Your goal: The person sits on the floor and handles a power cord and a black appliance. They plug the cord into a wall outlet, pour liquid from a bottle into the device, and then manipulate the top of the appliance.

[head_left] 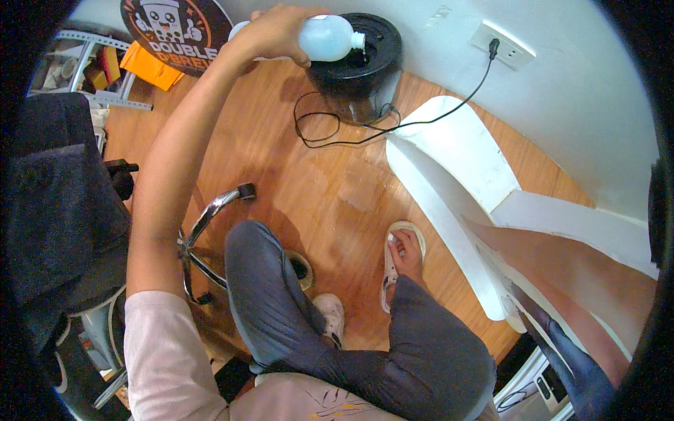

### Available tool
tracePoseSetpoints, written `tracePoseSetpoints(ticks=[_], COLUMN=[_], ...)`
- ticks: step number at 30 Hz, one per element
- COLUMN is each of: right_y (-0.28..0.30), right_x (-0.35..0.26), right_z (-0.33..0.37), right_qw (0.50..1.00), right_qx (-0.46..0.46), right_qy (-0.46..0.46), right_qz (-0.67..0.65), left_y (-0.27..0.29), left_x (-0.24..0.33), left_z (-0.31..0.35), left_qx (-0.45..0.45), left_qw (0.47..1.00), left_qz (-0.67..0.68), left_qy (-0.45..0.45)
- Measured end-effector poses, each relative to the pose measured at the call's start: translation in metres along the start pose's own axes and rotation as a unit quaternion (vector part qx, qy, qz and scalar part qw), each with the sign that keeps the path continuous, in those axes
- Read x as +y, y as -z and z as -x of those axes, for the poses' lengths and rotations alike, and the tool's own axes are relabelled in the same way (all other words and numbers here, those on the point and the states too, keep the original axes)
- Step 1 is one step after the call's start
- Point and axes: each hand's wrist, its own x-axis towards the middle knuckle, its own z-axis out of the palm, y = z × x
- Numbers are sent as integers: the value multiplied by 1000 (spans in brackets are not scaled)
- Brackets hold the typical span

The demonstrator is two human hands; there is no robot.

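Observation:
My left hand (282, 31) is closed around a translucent plastic bottle (328, 38) with a pale bluish look. The bottle lies nearly on its side, its uncapped mouth pointing right over a black round appliance (337, 83). Just below the mouth, a little liquid seems to show, though it is too small to be sure. The appliance stands on the wooden floor against the wall, with a dark recess in its top and a see-through lower part. My right hand is outside the picture.
A black cord (365, 137) loops over the floor up to a wall outlet (503, 45). White curved panels (449, 151) lean at the right. Behind my left hand stands a round printed sign (172, 35). An office chair's chrome base (210, 210) is left of my legs.

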Motion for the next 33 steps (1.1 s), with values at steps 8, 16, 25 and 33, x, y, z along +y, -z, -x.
tracePoseSetpoints(ticks=[8,16,25,33], right_y=[0,0,3,0], right_x=[-13,-21,-24,-19], right_z=[-1,-4,-4,-2], right_qw=[1000,999,998,998], right_qx=[14,12,24,24], right_qy=[-19,15,23,21], right_qz=[3,28,45,46], left_y=[19,-29,-153,-241], left_x=[12,-19,-45,-85], left_z=[26,92,149,190], left_qx=[39,260,335,344], left_qw=[968,888,763,705], left_qz=[246,359,479,454], left_qy=[26,121,274,422])
